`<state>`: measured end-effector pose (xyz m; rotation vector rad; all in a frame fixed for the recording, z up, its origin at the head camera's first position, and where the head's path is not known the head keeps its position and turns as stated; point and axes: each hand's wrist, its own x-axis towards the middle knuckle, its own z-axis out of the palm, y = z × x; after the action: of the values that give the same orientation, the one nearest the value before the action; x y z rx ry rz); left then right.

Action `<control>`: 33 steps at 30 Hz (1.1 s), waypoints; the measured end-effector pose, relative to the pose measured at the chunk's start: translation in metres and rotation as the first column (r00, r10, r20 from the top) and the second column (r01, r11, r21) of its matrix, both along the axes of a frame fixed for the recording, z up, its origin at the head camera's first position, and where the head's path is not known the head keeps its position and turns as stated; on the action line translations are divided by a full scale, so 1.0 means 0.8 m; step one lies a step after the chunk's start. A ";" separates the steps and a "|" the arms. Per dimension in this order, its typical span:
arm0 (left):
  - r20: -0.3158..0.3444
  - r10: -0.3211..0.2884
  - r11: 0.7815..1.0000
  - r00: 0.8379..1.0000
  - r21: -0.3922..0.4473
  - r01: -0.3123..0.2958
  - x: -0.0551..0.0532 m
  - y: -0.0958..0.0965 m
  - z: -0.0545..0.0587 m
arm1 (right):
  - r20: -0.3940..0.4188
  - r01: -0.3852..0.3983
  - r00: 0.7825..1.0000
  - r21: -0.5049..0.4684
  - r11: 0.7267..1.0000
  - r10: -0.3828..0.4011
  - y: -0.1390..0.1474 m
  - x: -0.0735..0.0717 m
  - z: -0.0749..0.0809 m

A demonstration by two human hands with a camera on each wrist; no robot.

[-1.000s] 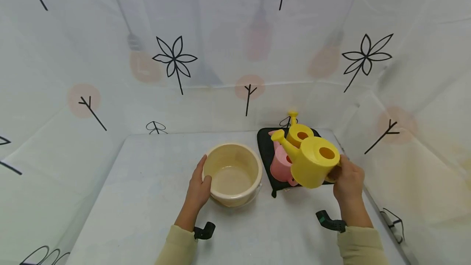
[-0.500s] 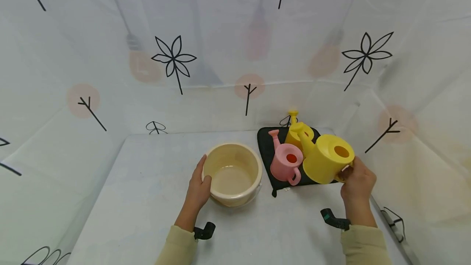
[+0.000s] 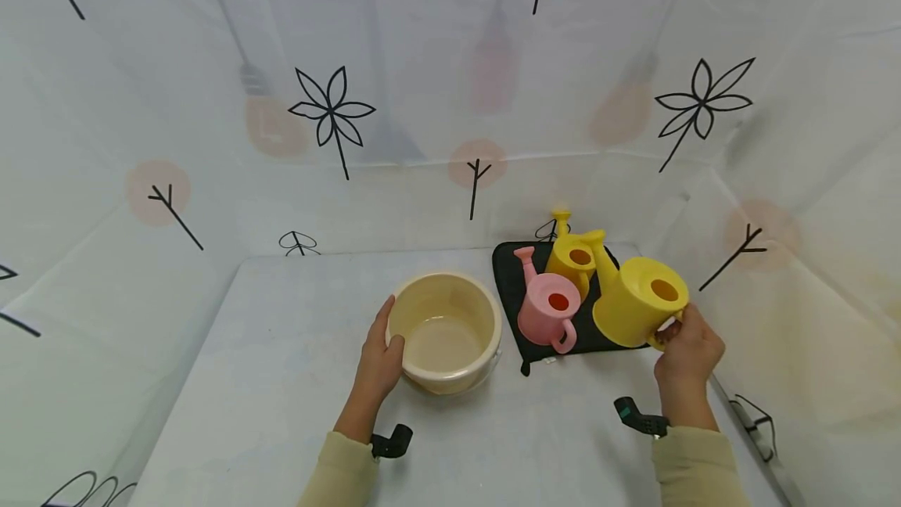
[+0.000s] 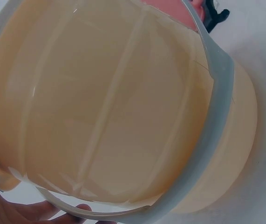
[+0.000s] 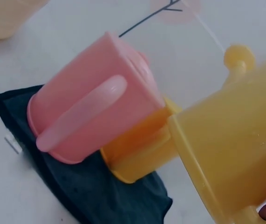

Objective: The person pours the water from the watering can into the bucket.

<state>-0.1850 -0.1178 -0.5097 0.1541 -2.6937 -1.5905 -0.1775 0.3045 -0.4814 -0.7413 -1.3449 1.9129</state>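
Note:
My left hand [image 3: 378,364] grips the left side of a cream bucket [image 3: 442,376], the thumb over its rim. In the left wrist view, the bucket's grey handle [image 4: 222,100] curves past its wall, with fingers [image 4: 37,210] at the lower left. My right hand [image 3: 688,354] holds a yellow watering can [image 3: 629,310] by its handle, over the right part of a dark mat [image 3: 508,280]. A pink watering can [image 3: 542,318] stands on the mat to its left. Behind is a second yellow watering can [image 3: 568,260], partly overlapped by the held one's spout.
A white table [image 3: 281,382] carries the mat and bucket. Pale printed fabric [image 3: 422,84] hangs behind and along both sides. A metal rail [image 3: 749,433] runs along the table's right edge.
My right hand has moved right with the yellow watering can, which now leaves the pink can uncovered and shows more of the second yellow one. My left hand and the bucket stay put.

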 end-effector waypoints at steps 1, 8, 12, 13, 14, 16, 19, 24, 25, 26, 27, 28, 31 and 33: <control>0.001 0.000 1.000 1.000 -0.001 0.000 0.000 0.000 0.000 | 0.004 0.007 1.000 -0.004 1.000 -0.007 0.001 -0.001 -0.002; -0.006 -0.003 1.000 1.000 -0.002 0.003 0.000 0.000 -0.001 | 0.055 0.021 0.998 -0.038 0.999 -0.019 0.006 -0.003 -0.014; -0.007 -0.002 1.000 1.000 0.001 0.002 0.000 0.000 -0.001 | 0.069 0.021 0.997 -0.047 0.999 -0.017 0.006 -0.004 -0.020; -0.008 -0.002 1.000 1.000 0.002 0.002 0.000 0.000 0.000 | 0.070 0.021 0.997 -0.045 0.999 -0.018 0.006 -0.005 -0.021; -0.010 -0.002 1.000 1.000 0.002 0.002 0.000 0.000 -0.001 | 0.071 0.022 0.997 -0.045 0.999 -0.019 0.006 -0.005 -0.023; -0.011 -0.001 1.000 1.000 0.003 0.001 0.000 0.001 0.000 | 0.067 0.015 0.998 -0.045 0.999 -0.012 0.006 -0.006 -0.026; -0.015 0.000 1.000 1.000 0.006 0.000 0.000 0.001 -0.001 | 0.060 -0.001 0.998 -0.047 0.999 0.004 0.008 -0.007 -0.031; -0.022 -0.002 1.000 1.000 0.004 0.003 0.000 0.000 -0.003 | 0.080 -0.020 0.997 -0.039 0.999 0.023 0.010 -0.012 -0.039; -0.022 -0.002 1.000 1.000 0.003 0.002 0.000 0.000 -0.003 | 0.094 -0.018 0.995 -0.035 0.999 0.021 0.010 -0.013 -0.040; -0.024 -0.003 1.000 1.000 0.002 0.003 0.000 0.000 -0.003 | 0.111 -0.022 0.994 -0.027 0.999 0.024 0.010 -0.014 -0.041; -0.025 -0.003 1.000 1.000 0.002 0.003 -0.001 0.000 -0.003 | 0.131 -0.026 0.991 -0.018 0.999 0.028 0.010 -0.014 -0.042; -0.025 -0.003 1.000 1.000 0.001 0.003 -0.001 0.000 -0.003 | 0.154 -0.031 0.988 -0.010 0.999 0.032 0.010 -0.014 -0.043; -0.024 -0.002 1.000 1.000 0.001 0.002 -0.001 -0.001 -0.003 | 0.216 -0.047 0.975 0.001 0.999 0.045 0.011 -0.015 -0.046; -0.024 -0.004 1.000 1.000 0.006 0.004 -0.001 0.000 -0.002 | 0.252 -0.056 0.966 0.005 0.998 0.053 0.012 -0.017 -0.048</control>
<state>-0.1856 -0.1181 -0.5115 0.1290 -2.6735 -1.5914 -0.1908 0.3142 -0.5201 -0.9776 -1.5427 1.8994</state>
